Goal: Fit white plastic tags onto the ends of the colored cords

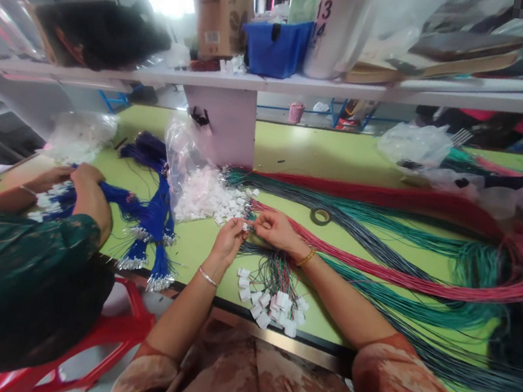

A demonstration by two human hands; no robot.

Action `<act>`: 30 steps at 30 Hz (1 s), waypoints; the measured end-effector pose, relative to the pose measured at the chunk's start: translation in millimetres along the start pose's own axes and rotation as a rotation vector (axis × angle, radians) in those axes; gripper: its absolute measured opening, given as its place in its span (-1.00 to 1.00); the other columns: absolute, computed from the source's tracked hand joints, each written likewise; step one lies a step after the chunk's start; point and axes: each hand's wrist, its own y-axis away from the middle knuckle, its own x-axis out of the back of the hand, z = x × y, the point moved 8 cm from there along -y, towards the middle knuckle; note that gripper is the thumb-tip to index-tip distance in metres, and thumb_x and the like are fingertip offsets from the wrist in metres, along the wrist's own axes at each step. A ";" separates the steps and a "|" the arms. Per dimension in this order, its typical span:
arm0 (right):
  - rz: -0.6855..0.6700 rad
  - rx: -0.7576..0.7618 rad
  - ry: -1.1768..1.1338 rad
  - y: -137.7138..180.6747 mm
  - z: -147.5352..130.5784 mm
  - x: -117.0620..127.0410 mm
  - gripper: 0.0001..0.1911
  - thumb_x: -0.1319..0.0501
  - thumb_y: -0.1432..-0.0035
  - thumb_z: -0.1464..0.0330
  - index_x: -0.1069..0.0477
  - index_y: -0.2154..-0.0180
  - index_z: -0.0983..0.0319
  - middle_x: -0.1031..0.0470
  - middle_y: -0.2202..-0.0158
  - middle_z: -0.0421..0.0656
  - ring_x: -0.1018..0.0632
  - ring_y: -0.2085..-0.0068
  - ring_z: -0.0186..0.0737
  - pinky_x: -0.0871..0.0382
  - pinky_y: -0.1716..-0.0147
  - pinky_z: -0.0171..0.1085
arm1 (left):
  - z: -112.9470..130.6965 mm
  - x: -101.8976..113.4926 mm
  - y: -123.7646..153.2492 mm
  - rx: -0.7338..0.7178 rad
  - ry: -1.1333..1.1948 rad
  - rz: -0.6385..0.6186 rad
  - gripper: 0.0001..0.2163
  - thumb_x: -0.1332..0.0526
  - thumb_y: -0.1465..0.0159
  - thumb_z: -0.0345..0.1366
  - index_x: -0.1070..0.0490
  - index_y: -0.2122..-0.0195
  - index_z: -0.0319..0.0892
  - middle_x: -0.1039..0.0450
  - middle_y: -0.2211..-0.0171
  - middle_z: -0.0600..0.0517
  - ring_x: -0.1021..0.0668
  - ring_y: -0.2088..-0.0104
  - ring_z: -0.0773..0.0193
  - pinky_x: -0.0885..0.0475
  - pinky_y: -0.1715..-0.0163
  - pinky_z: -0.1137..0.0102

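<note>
My left hand (229,239) pinches a small white connector housing (246,227) over the green tabletop. Close beside it, my right hand (279,230) has its fingers pinched at the connector, seemingly on a thin wire whose end is hidden by the fingertips. Behind both hands lies a heap of loose white connectors (208,195), spilling from a clear plastic bag (178,146). Red wires (354,254) run under my right wrist, with green wires (356,285) alongside. Nearer my body rests a bunch of finished-looking wires ending in white connectors (276,307).
To the left, a co-worker's hands (85,176) handle blue wires by white connectors. Blue wire bundles (156,208) lie between us. A tape roll (321,216) sits among the wires. Above, a shelf (276,83) carries a blue bin (276,47) and a cardboard box (223,11).
</note>
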 end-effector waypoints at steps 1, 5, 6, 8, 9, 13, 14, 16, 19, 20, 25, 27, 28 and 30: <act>0.006 0.012 0.010 2.1 -0.4 -0.6 -0.90 -0.16 0.05 0.37 -0.36 0.49 0.28 -0.11 0.63 -0.36 -0.12 0.56 -0.46 0.00 0.54 -0.42 | 0.0 -0.5 0.3 0.001 0.000 -0.004 -0.78 -0.39 -0.03 -0.31 -0.34 0.42 -0.23 -0.42 0.45 0.06 -0.38 0.52 0.45 -0.25 0.49 0.50; 0.049 0.011 0.052 5.5 2.2 -1.1 -0.92 -0.16 0.05 0.38 -0.38 0.47 0.28 -0.18 0.61 -0.33 -0.16 0.56 -0.44 0.02 0.55 -0.41 | -0.9 0.4 -0.6 -0.002 -0.003 -0.008 -0.78 -0.38 -0.04 -0.30 -0.35 0.42 -0.24 -0.46 0.42 0.01 -0.38 0.52 0.44 -0.25 0.50 0.50; 0.054 0.010 0.056 5.8 2.7 -1.4 -0.92 -0.16 0.04 0.38 -0.38 0.47 0.28 -0.18 0.61 -0.33 -0.17 0.56 -0.44 0.02 0.55 -0.41 | -1.1 0.8 -1.0 -0.006 -0.002 -0.009 -0.77 -0.39 -0.03 -0.29 -0.35 0.42 -0.24 -0.46 0.42 0.01 -0.38 0.52 0.44 -0.24 0.50 0.50; 0.056 0.015 0.065 5.9 2.2 -2.3 -0.91 -0.16 0.04 0.38 -0.37 0.48 0.28 -0.16 0.62 -0.34 -0.16 0.56 -0.44 0.02 0.55 -0.41 | -1.6 0.7 -1.3 -0.012 0.000 -0.013 -0.75 -0.41 -0.01 -0.27 -0.36 0.42 -0.25 -0.45 0.43 0.02 -0.37 0.53 0.45 -0.24 0.51 0.50; 0.053 0.020 0.071 6.0 1.0 -2.9 -0.91 -0.17 0.03 0.37 -0.37 0.48 0.28 -0.15 0.63 -0.34 -0.16 0.56 -0.44 0.02 0.55 -0.41 | -1.9 0.2 -1.1 -0.016 -0.002 -0.017 -0.74 -0.42 0.01 -0.26 -0.36 0.43 -0.25 -0.44 0.45 0.03 -0.37 0.53 0.45 -0.24 0.51 0.51; 0.030 0.034 0.111 6.4 -6.4 -4.1 -0.87 -0.18 0.00 0.34 -0.37 0.50 0.28 -0.16 0.63 -0.33 -0.17 0.56 -0.44 0.02 0.55 -0.40 | -2.5 -2.5 1.7 -0.040 -0.067 -0.018 -0.71 -0.44 0.05 -0.26 -0.36 0.43 -0.25 -0.37 0.53 0.10 -0.36 0.54 0.47 -0.24 0.51 0.52; 0.019 0.038 0.124 6.6 -8.5 -4.2 -0.87 -0.17 -0.01 0.35 -0.36 0.50 0.28 -0.18 0.63 -0.32 -0.18 0.56 -0.43 0.01 0.54 -0.40 | -2.8 -2.6 2.5 -0.041 -0.085 -0.011 -0.70 -0.45 0.06 -0.26 -0.36 0.43 -0.25 -0.36 0.54 0.11 -0.36 0.54 0.47 -0.24 0.50 0.52; -0.012 0.056 0.147 7.2 -12.6 -5.3 -0.89 -0.15 -0.03 0.37 -0.36 0.48 0.28 -0.25 0.60 -0.30 -0.22 0.54 -0.42 -0.03 0.52 -0.40 | -3.5 -1.6 3.6 -0.034 -0.100 0.010 -0.69 -0.45 0.07 -0.24 -0.36 0.43 -0.26 -0.36 0.54 0.11 -0.36 0.54 0.47 -0.25 0.50 0.52; -0.052 0.078 0.195 8.8 -15.8 -9.7 -0.90 -0.12 -0.05 0.41 -0.34 0.47 0.28 -0.32 0.56 -0.26 -0.26 0.52 -0.41 -0.05 0.49 -0.40 | -4.1 1.0 3.1 -0.035 -0.107 0.034 -0.69 -0.44 0.07 -0.22 -0.36 0.44 -0.25 -0.37 0.53 0.10 -0.37 0.54 0.47 -0.25 0.50 0.52; -0.052 0.070 0.222 9.3 -15.4 -11.0 -0.89 -0.12 -0.05 0.41 -0.33 0.49 0.27 -0.33 0.56 -0.26 -0.26 0.52 -0.40 -0.04 0.49 -0.39 | -4.1 1.8 2.4 -0.040 -0.119 0.037 -0.70 -0.43 0.06 -0.22 -0.36 0.44 -0.25 -0.37 0.53 0.10 -0.36 0.55 0.47 -0.24 0.51 0.52; -0.058 0.056 0.307 7.1 -20.0 -2.0 -0.84 -0.15 -0.08 0.37 -0.33 0.51 0.28 -0.34 0.56 -0.24 -0.25 0.51 -0.40 -0.04 0.48 -0.38 | 4.3 -1.5 6.6 -0.118 -0.273 0.046 -0.76 -0.38 -0.02 -0.20 -0.36 0.46 -0.22 -0.34 0.60 0.11 -0.32 0.60 0.44 -0.21 0.54 0.49; -0.043 0.084 0.241 3.1 -27.8 15.3 -0.78 -0.13 -0.15 0.30 -0.35 0.48 0.28 -0.38 0.51 -0.22 -0.28 0.47 -0.38 -0.09 0.44 -0.38 | 19.2 -14.6 21.6 -0.277 -0.387 0.032 -0.81 -0.33 -0.09 -0.20 -0.41 0.41 -0.20 -0.40 0.53 0.06 -0.38 0.56 0.39 -0.27 0.50 0.46; -0.003 0.073 0.191 0.6 -30.0 27.1 -0.74 -0.11 -0.18 0.25 -0.36 0.46 0.28 -0.39 0.48 -0.21 -0.30 0.44 -0.38 -0.11 0.42 -0.38 | 26.3 -27.9 33.4 -0.378 -0.462 -0.019 -0.84 -0.31 -0.12 -0.21 -0.44 0.38 -0.19 -0.45 0.45 0.01 -0.43 0.49 0.34 -0.32 0.44 0.43; 0.025 0.018 0.114 -3.3 -29.6 40.4 -0.67 -0.07 -0.22 0.18 -0.37 0.43 0.29 -0.39 0.48 -0.22 -0.30 0.44 -0.37 -0.13 0.43 -0.38 | 27.2 -68.6 63.7 -0.532 -0.634 -0.281 -0.91 -0.30 -0.14 -0.27 -0.48 0.38 -0.16 -0.50 0.33 -0.07 -0.51 0.30 0.22 -0.38 0.24 0.35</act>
